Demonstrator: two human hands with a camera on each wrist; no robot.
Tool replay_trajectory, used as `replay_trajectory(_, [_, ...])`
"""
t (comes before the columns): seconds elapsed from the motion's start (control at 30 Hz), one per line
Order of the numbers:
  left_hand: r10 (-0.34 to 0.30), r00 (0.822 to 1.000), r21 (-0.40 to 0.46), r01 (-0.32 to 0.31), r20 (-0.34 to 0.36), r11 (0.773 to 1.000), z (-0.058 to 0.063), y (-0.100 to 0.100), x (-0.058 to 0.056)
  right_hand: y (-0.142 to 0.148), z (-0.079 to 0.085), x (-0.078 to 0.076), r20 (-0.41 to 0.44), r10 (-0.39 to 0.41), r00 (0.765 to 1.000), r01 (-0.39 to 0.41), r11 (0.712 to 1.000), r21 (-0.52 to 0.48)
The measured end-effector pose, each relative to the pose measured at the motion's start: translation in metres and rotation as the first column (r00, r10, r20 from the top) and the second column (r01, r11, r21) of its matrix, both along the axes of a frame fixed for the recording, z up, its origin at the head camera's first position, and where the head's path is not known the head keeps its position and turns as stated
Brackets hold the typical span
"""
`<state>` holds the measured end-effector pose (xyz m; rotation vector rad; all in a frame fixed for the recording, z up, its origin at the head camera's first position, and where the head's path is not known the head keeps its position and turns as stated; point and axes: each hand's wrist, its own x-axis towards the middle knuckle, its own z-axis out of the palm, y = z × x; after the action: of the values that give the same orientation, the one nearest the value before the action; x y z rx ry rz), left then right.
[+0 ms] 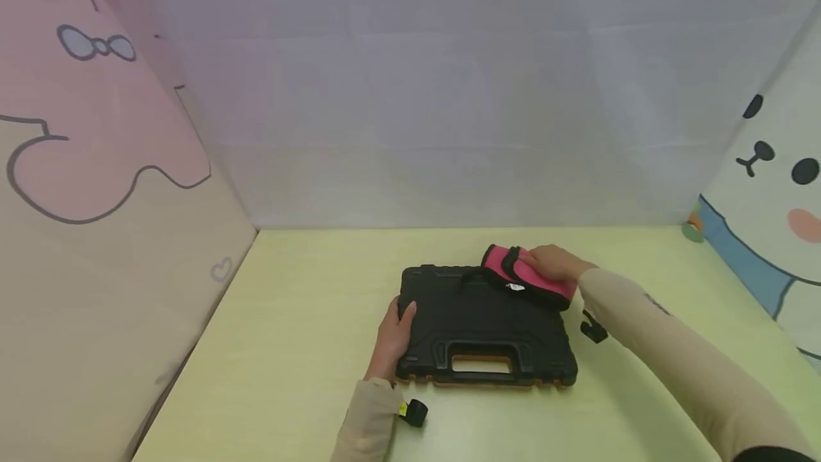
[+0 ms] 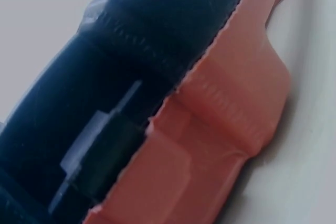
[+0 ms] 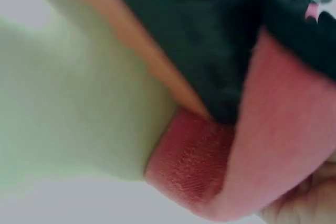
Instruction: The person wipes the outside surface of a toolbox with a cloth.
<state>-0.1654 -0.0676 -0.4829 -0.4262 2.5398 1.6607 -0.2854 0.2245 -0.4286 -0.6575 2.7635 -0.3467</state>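
A black plastic carrying case (image 1: 423, 326) with a handle cut-out lies flat on the table. Its orange lower half (image 2: 215, 103) shows in the left wrist view. At the case's left edge my left hand (image 1: 393, 337) grips the side, thumb on top; its other fingers are mostly hidden. My right hand (image 1: 554, 262) holds a folded pink fabric piece (image 1: 494, 259) with black edging and a small white label, over the case's far right corner. In the right wrist view the pink fabric (image 3: 289, 124) bends beside that corner, with fingers (image 3: 304, 203) behind it.
The pale yellow table (image 1: 308, 319) runs back to a white sheet (image 1: 410, 91). Cartoon-printed panels stand on the left (image 1: 115, 184) and right (image 1: 770, 212). A black strap end (image 1: 415, 413) hangs at the left cuff, and another dark piece (image 1: 594, 328) hangs below the right sleeve.
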Motion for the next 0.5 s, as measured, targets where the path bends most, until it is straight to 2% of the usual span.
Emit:
replay_trajectory(0.07, [0.002,1.000,-0.002,-0.002,-0.003,1.000,0.001,-0.001,-0.001,0.006,-0.002,0.007,-0.024,-0.094,0.995,0.094,0.995,-0.032])
replay_trajectory(0.13, [0.005,1.000,-0.002,-0.005,-0.003,1.000,0.001,-0.002,-0.001,0.005,-0.004,0.017,-0.010,-0.214,0.977,0.213,0.975,-0.070])
replay_trajectory(0.27, [0.007,1.000,0.011,-0.007,0.007,1.000,0.001,-0.002,-0.002,-0.001,-0.009,0.038,0.028,-0.420,0.907,0.421,0.902,-0.097])
replay_trajectory(0.3, [0.007,1.000,0.017,-0.007,0.010,1.000,0.001,-0.002,-0.002,-0.002,-0.011,0.042,0.029,-0.447,0.894,0.447,0.890,-0.089])
replay_trajectory(0.37, [0.007,1.000,0.020,-0.007,0.011,1.000,0.000,-0.002,-0.002,-0.003,-0.013,0.048,0.026,-0.469,0.883,0.469,0.880,-0.078])
replay_trajectory(0.5, [0.006,1.000,0.015,-0.006,0.017,1.000,0.000,0.000,-0.001,0.001,-0.016,0.062,0.031,-0.470,0.882,0.471,0.879,-0.070])
